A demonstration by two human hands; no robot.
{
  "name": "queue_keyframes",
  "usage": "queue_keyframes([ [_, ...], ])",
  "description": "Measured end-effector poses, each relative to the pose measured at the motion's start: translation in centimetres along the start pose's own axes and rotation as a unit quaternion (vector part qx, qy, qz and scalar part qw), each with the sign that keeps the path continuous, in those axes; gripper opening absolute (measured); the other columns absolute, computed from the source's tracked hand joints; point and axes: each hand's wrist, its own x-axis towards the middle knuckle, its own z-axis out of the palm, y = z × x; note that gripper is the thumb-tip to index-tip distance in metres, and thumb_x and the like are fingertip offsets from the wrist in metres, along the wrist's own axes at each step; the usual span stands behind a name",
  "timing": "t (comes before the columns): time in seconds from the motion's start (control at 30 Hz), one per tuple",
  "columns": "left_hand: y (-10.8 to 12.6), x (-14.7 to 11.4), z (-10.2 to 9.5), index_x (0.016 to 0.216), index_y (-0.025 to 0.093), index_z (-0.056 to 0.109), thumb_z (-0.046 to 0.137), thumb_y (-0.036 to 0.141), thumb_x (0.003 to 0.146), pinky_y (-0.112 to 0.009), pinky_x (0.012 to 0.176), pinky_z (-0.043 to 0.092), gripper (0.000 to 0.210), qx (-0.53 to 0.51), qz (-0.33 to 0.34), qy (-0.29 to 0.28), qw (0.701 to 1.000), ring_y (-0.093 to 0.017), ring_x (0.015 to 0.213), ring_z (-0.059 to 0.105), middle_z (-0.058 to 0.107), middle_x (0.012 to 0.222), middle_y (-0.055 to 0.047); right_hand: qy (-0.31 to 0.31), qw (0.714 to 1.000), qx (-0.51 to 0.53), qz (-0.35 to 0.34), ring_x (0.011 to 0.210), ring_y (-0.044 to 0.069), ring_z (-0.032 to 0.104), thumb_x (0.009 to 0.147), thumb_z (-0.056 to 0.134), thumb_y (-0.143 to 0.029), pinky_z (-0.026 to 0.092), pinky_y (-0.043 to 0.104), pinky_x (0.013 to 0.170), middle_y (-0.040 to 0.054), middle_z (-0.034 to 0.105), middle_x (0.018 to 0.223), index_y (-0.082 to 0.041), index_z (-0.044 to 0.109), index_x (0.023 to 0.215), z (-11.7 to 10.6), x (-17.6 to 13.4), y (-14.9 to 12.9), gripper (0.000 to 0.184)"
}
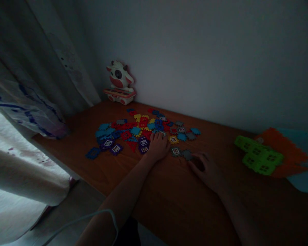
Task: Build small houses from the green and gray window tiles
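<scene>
Behind tile pile point(143, 130): cow toy point(119, 83); far right, green block house point(259, 155).

A scatter of tiles point(143, 130) in blue, red, yellow, purple and grey lies on the reddish-brown table point(169, 198). Far left, the cow toy point(119, 82) is white and red. Right, the house point(259, 155) has bright green walls and an orange roof.

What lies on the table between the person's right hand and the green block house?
In the head view, only bare wooden table shows between the right hand and the green block house; no loose tiles lie there.
</scene>
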Motion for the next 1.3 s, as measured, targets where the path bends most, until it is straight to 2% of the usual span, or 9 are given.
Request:
queue_keyframes([
  [0.27, 0.8, 0.1, -1.3, 0.117, 0.016, 0.059, 0.039, 0.022, 0.099, -0.037, 0.092, 0.051, 0.028, -0.038, 0.053, -0.071, 0.995, -0.024, 0.108, 0.063, 0.066, 0.116, -0.013, 0.012, 1.000, -0.007, -0.020, 0.105, 0.029, 0.064, 0.091, 0.057, -0.046, 0.053, 0.047, 0.094, 0.0113, 0.063, 0.113, -0.025, 0.067, 0.105, 0.3, -0.1, 0.4, 0.027],
  [0.47, 1.4, -0.1, -1.3, 0.100, 0.016, 0.065, 0.046, 0.019, 0.094, -0.033, 0.085, 0.053, 0.020, -0.163, 0.085, -0.080, 0.980, -0.022, 0.093, 0.069, 0.073, 0.101, -0.010, 0.000, 0.998, -0.039, -0.053, 0.116, 0.030, 0.059, 0.091, 0.060, -0.048, 0.049, 0.050, 0.101, 0.0117, 0.061, 0.126, -0.027, 0.065, 0.122, 0.2, -0.2, 0.5, 0.038],
  [0.57, 2.3, -0.3, -0.6, 0.102, 0.015, 0.066, 0.053, 0.017, 0.090, -0.029, 0.079, 0.053, 0.018, -0.284, 0.091, -0.092, 0.950, -0.018, 0.086, 0.070, 0.074, 0.097, -0.007, -0.019, 0.995, -0.068, -0.064, 0.123, 0.033, 0.057, 0.090, 0.062, -0.050, 0.045, 0.054, 0.104, 0.0113, 0.059, 0.134, -0.030, 0.064, 0.129, 0.2, -0.2, 0.6, 0.044],
  [0.67, 3.2, -0.5, 0.2, 0.109, 0.014, 0.065, 0.055, 0.020, 0.092, -0.026, 0.072, 0.054, 0.021, -0.406, 0.096, -0.128, 0.900, -0.016, 0.083, 0.070, 0.075, 0.097, -0.007, -0.032, 0.994, -0.083, -0.064, 0.123, 0.033, 0.057, 0.089, 0.063, -0.053, 0.044, 0.056, 0.105, 0.0104, 0.060, 0.135, -0.032, 0.067, 0.126, 0.3, -0.2, 0.8, 0.043],
  [0.73, 3.6, -0.6, 0.5, 0.111, 0.015, 0.064, 0.053, 0.023, 0.095, -0.026, 0.074, 0.055, 0.021, -0.443, 0.099, -0.127, 0.882, -0.015, 0.085, 0.070, 0.074, 0.101, -0.007, -0.035, 0.994, -0.085, -0.063, 0.123, 0.033, 0.057, 0.089, 0.062, -0.054, 0.044, 0.055, 0.105, 0.0102, 0.061, 0.134, -0.032, 0.067, 0.125, 0.4, -0.2, 1.0, 0.043],
  [0.93, 2.9, -0.6, 0.7, 0.120, 0.018, 0.060, 0.046, 0.023, 0.099, -0.037, 0.105, 0.047, 0.025, -0.260, 0.138, -0.012, 0.956, -0.020, 0.120, 0.059, 0.067, 0.125, -0.009, -0.020, 0.992, -0.094, -0.082, 0.127, 0.034, 0.056, 0.093, 0.057, -0.043, 0.042, 0.057, 0.106, 0.0116, 0.061, 0.137, -0.029, 0.069, 0.123, 0.3, -0.4, 0.7, 0.035],
  [1.07, 2.6, -0.7, 0.4, 0.121, 0.015, 0.059, 0.041, 0.038, 0.102, -0.042, 0.102, 0.047, 0.034, -0.132, 0.106, -0.021, 0.985, -0.026, 0.117, 0.060, 0.066, 0.123, -0.012, -0.021, 0.989, -0.080, -0.126, 0.128, 0.031, 0.055, 0.093, 0.052, -0.025, 0.044, 0.056, 0.106, 0.0097, 0.060, 0.137, -0.031, 0.071, 0.120, 0.4, -0.5, 0.7, 0.033],
  [1.17, 2.7, -0.8, 0.1, 0.118, 0.015, 0.060, 0.040, 0.045, 0.102, -0.048, 0.098, 0.047, 0.040, -0.047, 0.054, -0.009, 0.997, -0.031, 0.114, 0.059, 0.065, 0.121, -0.015, 0.007, 0.991, -0.068, -0.118, 0.121, 0.030, 0.059, 0.093, 0.051, -0.022, 0.048, 0.054, 0.102, 0.0112, 0.063, 0.130, -0.027, 0.072, 0.114, 0.6, -0.5, 1.1, 0.029],
  [1.3, 2.0, -0.5, 0.3, 0.114, 0.017, 0.063, 0.041, 0.040, 0.101, -0.053, 0.097, 0.046, 0.034, -0.024, 0.020, 0.010, 0.999, -0.033, 0.115, 0.057, 0.064, 0.122, -0.015, 0.029, 0.992, -0.055, -0.107, 0.115, 0.028, 0.061, 0.095, 0.053, -0.022, 0.050, 0.051, 0.100, 0.0116, 0.064, 0.124, -0.024, 0.071, 0.109, 0.9, -0.4, 1.4, 0.024],
])
